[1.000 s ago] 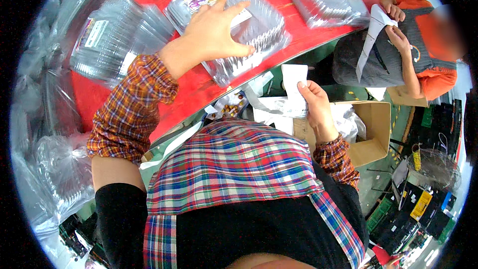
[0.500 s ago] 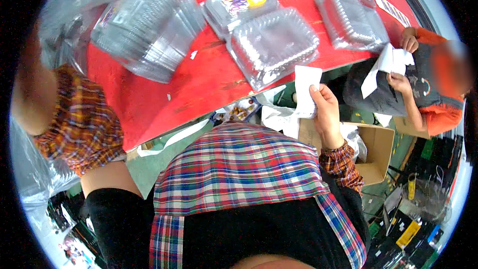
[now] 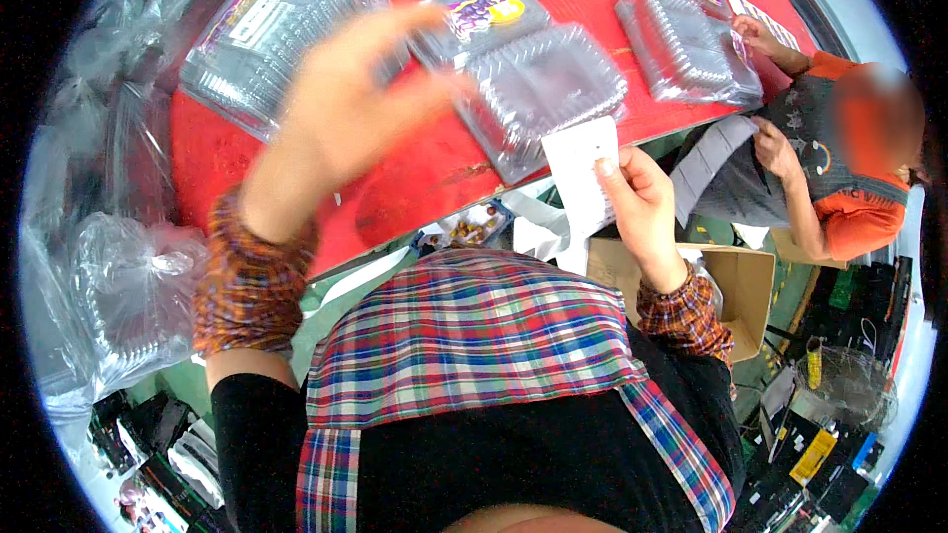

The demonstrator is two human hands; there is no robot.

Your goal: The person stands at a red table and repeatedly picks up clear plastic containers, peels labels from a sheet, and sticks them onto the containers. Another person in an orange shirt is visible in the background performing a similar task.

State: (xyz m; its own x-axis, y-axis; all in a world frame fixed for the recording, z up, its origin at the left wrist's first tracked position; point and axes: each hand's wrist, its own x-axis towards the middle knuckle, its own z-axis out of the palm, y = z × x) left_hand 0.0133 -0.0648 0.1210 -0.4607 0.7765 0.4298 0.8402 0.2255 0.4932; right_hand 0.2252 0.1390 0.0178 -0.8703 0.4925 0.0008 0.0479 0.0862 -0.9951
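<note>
My left hand, smeared by motion, hangs over the red table with thumb and fingers apart and nothing seen in it. Behind it stands a stack of clear plastic clamshell boxes, partly covered by the hand. Its thumb points toward more clear clamshell boxes, where one lid bears a purple and yellow sticker. At the table's front edge, my right hand pinches a white paper strip between thumb and fingers. The strip's lower end trails below the table edge.
To the right, a co-worker in orange sleeves holds a long strip and reaches to clamshell boxes. An open cardboard box stands below. Bagged plastic boxes sit at left. The red table spans the front.
My left hand has swung in from the far left to above the table. My right hand and its paper strip have shifted slightly left. The co-worker's upper hand has moved toward the boxes.
</note>
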